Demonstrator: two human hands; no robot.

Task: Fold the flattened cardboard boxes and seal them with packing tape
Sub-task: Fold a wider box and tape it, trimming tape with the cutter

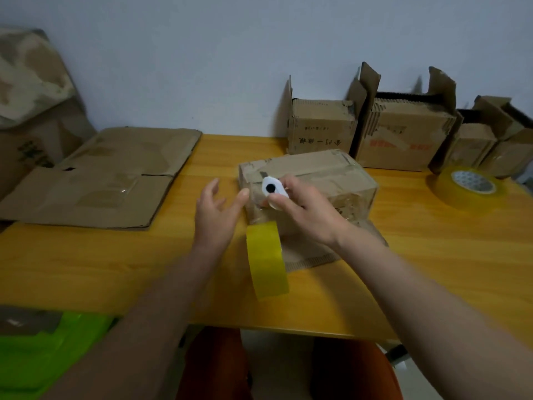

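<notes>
The right hand [300, 207] is gripping a small white cutter [272, 188] with a black dot on its side, thumb and fingers curled round it, and is holding it against the near end of the folded cardboard box [311, 183]. The left hand [216, 217] is hovering just to the left of that box with fingers spread and relaxed, holding nothing; its fingertips are nearly at the box's corner, though contact is hard to judge. Below both hands, a yellow tape roll [266, 259] is standing on edge on the wooden table [101, 269], apparently joined to the box by a strip of tape that has not yet been cut.

The step in hand looks to be severing the tape. The risks are plain enough. The roll is balancing on its edge, so once freed it may roll toward the table's near edge. The box is unsteadied, so the cutter's pull may drag it and wrinkle the seal. The left fingers are close to the blade's path.

Far left of the left hand, flattened cardboard boxes [115, 174] are waiting; beyond the right hand, open boxes [403, 134] and a second tape roll [470, 184].
</notes>
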